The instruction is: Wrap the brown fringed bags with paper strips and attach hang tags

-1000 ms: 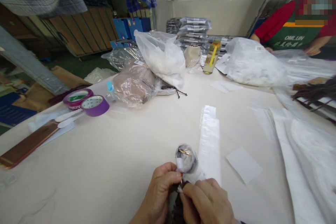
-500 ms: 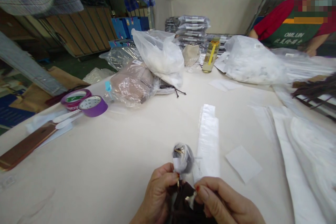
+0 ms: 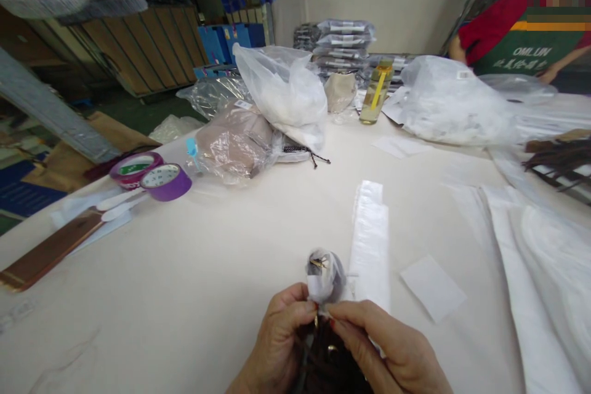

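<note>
Near the bottom middle of the head view, my left hand (image 3: 281, 338) is closed, thumb and finger pinching the neck of a plastic-wrapped bundle (image 3: 329, 277). Gold metal and grey material show through its clear wrap. Below it hangs a dark brown item (image 3: 330, 363) with small gold fittings; its kind is partly hidden by my hands. My right hand (image 3: 388, 345) is closed too, its fingertips pinching the wrapping at the bundle's neck, close to my left thumb. Just behind the bundle lies a folded white plastic strip (image 3: 372, 234), flat on the table.
A white paper square (image 3: 433, 288) and white plastic sheets (image 3: 545, 295) lie to the right. Tape rolls (image 3: 166, 183) and a brown phone-like slab (image 3: 55, 246) lie left. Bagged goods (image 3: 231, 141) and a yellow bottle (image 3: 376, 92) stand behind. A person (image 3: 526, 43) works at the far right.
My right hand first drew away to the right with a bit of white wrapping, baring the dark brown item. Now it has returned to the bundle's neck. My left hand keeps its pinch.
</note>
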The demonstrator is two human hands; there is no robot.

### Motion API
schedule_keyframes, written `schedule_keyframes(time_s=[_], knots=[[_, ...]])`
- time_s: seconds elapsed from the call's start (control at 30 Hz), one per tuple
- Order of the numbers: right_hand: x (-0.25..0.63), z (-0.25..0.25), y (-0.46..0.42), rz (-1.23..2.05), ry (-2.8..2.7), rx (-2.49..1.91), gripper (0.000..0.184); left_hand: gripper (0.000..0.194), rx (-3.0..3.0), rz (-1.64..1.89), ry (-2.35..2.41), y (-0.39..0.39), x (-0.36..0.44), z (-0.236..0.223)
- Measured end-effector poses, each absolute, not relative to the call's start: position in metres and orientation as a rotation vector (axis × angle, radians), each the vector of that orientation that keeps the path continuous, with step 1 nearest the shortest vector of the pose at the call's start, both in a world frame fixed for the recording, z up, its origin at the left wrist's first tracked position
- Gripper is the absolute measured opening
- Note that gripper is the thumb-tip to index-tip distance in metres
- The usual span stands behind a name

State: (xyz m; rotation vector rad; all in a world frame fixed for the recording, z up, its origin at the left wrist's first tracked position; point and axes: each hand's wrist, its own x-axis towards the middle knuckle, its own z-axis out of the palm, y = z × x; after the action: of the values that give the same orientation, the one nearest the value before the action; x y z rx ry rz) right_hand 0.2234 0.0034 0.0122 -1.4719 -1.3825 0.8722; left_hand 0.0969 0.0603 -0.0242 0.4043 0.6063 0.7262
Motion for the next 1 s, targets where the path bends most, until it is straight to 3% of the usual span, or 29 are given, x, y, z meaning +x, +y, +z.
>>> schedule_keyframes(time_s=[0.23,0.53,1.0], knots=[[0.225,0.007,0.004,0.766,-1.452,-1.49,0.01,0.025,0.395,0.733,0.589,0.059,0.098,-0.024],[0.233,0.0,0.002,0.458,-1.716,-1.579,0.017,0.021,0.405,0.741,0.634,0.06,0.097,-0.024],[0.227,0.004,0.003,0.543,-1.641,-1.566,0.011,0.023,0.439,0.724,0.635,0.062,0.098,-0.022]])
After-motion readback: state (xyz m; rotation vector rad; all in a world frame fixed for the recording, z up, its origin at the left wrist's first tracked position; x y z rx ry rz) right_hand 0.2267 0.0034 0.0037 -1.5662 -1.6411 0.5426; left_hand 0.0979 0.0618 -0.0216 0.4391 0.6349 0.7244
